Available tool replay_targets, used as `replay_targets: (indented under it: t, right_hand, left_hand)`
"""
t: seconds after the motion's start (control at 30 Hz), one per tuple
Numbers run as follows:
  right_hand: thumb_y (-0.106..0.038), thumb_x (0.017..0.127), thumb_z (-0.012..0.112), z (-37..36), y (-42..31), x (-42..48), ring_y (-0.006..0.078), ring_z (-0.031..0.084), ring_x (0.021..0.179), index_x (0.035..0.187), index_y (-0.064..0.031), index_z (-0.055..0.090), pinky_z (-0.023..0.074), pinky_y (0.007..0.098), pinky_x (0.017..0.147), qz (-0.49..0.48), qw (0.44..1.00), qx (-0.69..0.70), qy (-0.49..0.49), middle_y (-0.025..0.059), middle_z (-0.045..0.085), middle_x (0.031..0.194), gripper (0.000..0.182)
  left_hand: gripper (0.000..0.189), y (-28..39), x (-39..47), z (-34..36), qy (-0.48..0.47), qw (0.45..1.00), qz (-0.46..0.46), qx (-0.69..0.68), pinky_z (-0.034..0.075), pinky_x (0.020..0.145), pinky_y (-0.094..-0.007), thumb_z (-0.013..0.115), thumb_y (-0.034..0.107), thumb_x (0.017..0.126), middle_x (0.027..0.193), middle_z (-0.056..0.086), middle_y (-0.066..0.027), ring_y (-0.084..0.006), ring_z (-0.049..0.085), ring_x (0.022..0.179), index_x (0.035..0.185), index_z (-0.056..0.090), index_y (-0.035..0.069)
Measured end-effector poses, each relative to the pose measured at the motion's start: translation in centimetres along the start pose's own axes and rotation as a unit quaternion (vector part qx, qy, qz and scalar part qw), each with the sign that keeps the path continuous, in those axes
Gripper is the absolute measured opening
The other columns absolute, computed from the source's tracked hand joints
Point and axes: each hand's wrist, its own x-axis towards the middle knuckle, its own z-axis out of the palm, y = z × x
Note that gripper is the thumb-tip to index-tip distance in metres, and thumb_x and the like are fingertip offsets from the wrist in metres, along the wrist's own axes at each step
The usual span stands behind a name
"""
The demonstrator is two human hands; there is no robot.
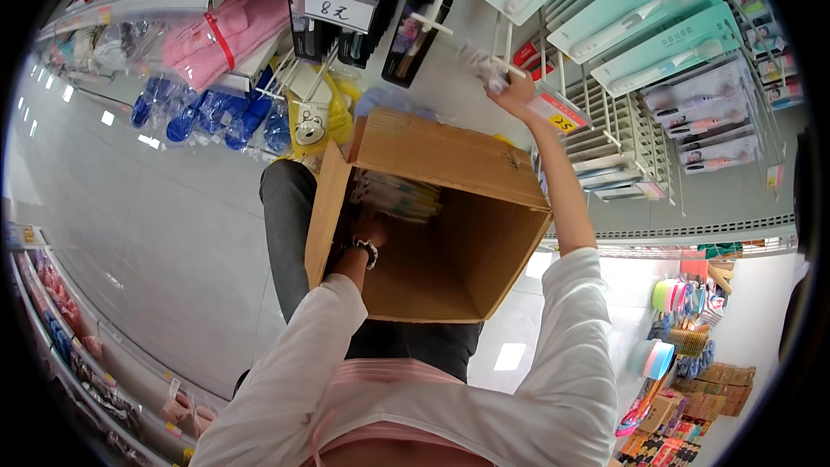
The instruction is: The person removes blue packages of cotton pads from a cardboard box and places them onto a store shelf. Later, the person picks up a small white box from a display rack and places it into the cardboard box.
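Observation:
An open cardboard box (454, 149) rests in front of my body with its mouth tilted towards me. Inside it, my left hand (371, 230) is in shadow and blurred, just below a row of packaged items (399, 196); its grip on them is unclear. My right hand (513, 96) reaches past the box to the tip of a white display hook (508, 66). A small clear plastic package (485, 68), smeared by motion, is in its fingers.
Toothbrush cards (648, 13) hang at upper right beside a red price tag (559, 111). Dark packages (415, 32) hang below a handwritten price sign (338, 10). Blue slippers (220, 113) and yellow packages (318, 110) are left of the box. Stacked cartons (716, 389) stand at lower right.

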Motion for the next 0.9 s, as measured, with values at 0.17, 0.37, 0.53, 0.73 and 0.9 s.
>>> replay_targets:
  t: [0.17,0.37,0.53,0.73,0.9]
  right_hand:
    - [-0.002,0.064,0.067,-2.8,-4.4,-7.7,0.0294,0.060,0.086,0.115,-0.0082,0.055,0.0476,0.0362,0.072,-0.109,0.992,-0.041,-0.054,0.0123,0.062,0.094,0.053]
    - [-0.001,0.054,0.073,-6.1,-12.4,-15.6,0.0248,0.061,0.072,0.099,-0.0024,0.062,0.0460,0.0325,0.061,-0.311,0.928,-0.070,0.193,0.0101,0.064,0.082,0.046]
    - [-0.004,0.056,0.075,-6.5,-18.3,-21.8,0.0221,0.062,0.063,0.085,-0.0019,0.063,0.0451,0.0311,0.054,-0.281,0.907,0.285,0.131,0.0105,0.066,0.075,0.031]
    - [0.002,0.052,0.067,3.7,-15.9,-18.8,0.0317,0.058,0.087,0.094,-0.0054,0.059,0.0446,0.0380,0.078,-0.192,0.938,0.226,-0.180,0.0103,0.061,0.092,0.043]
    - [-0.010,0.067,0.067,17.6,-7.5,-17.8,0.0396,0.059,0.084,0.105,-0.0037,0.057,0.0485,0.0419,0.071,-0.019,0.970,0.192,-0.149,0.0216,0.063,0.088,0.040]
  left_hand:
    - [0.040,1.3,-0.5,-2.0,-0.035,0.999,0.003,-0.023,0.022,0.102,-0.0617,0.051,0.027,0.082,0.152,0.012,-0.0089,-0.0319,0.006,0.140,0.119,0.058,0.016]
    - [0.044,1.3,-2.1,-4.0,-0.003,0.999,0.029,0.045,0.029,0.105,-0.0503,0.054,0.037,0.082,0.150,0.008,-0.0191,-0.0382,0.012,0.137,0.111,0.063,0.006]
    - [0.045,-1.2,0.7,0.7,0.087,0.994,-0.048,0.050,0.028,0.106,-0.0464,0.055,0.039,0.081,0.149,0.008,-0.0237,-0.0392,0.014,0.137,0.113,0.062,0.009]
    - [0.049,0.3,-1.2,-2.4,0.137,0.990,-0.020,0.023,0.027,0.104,-0.0498,0.051,0.037,0.081,0.137,0.036,-0.0189,-0.0356,0.032,0.128,0.122,0.054,0.011]
    - [0.052,2.1,-1.7,-7.2,0.041,0.995,0.084,-0.040,0.029,0.105,-0.0397,0.049,0.040,0.082,0.124,0.052,-0.0165,-0.0327,0.045,0.120,0.126,0.052,0.012]
